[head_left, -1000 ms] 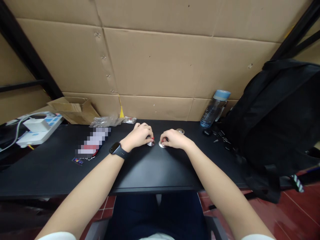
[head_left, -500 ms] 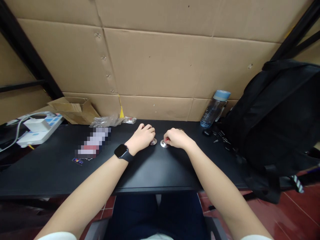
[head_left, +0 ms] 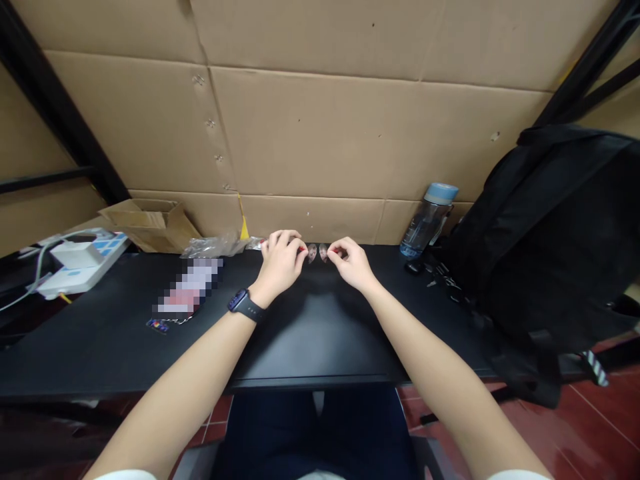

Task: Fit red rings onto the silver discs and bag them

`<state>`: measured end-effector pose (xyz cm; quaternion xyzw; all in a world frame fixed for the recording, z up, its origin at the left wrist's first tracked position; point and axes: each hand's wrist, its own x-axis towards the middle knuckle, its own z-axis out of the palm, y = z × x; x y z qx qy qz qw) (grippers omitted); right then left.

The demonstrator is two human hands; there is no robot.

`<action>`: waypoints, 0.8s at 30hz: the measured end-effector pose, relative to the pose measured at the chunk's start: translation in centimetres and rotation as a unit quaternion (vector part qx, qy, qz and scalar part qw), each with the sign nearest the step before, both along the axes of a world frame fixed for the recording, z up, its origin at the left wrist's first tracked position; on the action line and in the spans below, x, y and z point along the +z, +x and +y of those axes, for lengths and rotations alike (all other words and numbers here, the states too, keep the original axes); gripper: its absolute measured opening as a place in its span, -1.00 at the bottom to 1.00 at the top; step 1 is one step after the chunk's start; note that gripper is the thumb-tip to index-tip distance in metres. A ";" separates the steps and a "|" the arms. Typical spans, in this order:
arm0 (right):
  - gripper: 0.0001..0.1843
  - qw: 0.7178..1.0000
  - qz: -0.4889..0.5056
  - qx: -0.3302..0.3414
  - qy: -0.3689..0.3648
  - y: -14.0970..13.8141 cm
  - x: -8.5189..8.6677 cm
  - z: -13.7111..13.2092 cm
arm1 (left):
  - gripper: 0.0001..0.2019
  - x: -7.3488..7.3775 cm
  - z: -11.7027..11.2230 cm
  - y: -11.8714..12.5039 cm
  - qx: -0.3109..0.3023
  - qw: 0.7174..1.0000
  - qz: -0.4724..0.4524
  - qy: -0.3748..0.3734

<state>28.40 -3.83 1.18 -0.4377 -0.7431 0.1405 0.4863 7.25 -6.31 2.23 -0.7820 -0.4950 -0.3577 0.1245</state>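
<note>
My left hand [head_left: 283, 261] pinches a red grip behind a small metal cymbal [head_left: 313, 253], thumb and forefinger together and the other fingers raised. Facing it is a second small cymbal [head_left: 323, 253], held by its red grip in my right hand [head_left: 351, 261], whose fingers are curled closed. The two shiny discs stand nearly upright above the black table [head_left: 315, 340], with a narrow gap between them. A dark smartwatch [head_left: 246, 304] is on my left wrist.
A water bottle [head_left: 427, 220] and a black backpack [head_left: 555, 253] stand to the right, with keys [head_left: 444, 277] nearby. At left lie a power strip [head_left: 90, 267], an open cardboard box [head_left: 153, 223], crumpled plastic [head_left: 213, 247] and a blurred-out item [head_left: 190, 290]. A cardboard wall rises behind.
Both hands have lifted the cymbals up from the tabletop. The discs turned from lying almost flat to standing face to face and came closer together.
</note>
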 end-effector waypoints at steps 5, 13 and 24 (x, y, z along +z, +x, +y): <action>-0.83 0.999 0.043 0.015 -0.027 -0.4 0.1 -0.5 | -0.83 -0.8 1.0 -0.3 -0.019 0.993 -0.099 -0.067; -0.73 0.983 0.112 0.088 -0.114 -1.8 -0.7 -1.1 | -0.83 -0.9 0.4 0.7 -0.067 0.982 -0.144 -0.106; -0.50 0.854 0.337 0.230 -0.322 -1.9 -0.3 -2.0 | -0.81 -1.2 0.5 0.7 -0.047 0.987 -0.112 -0.108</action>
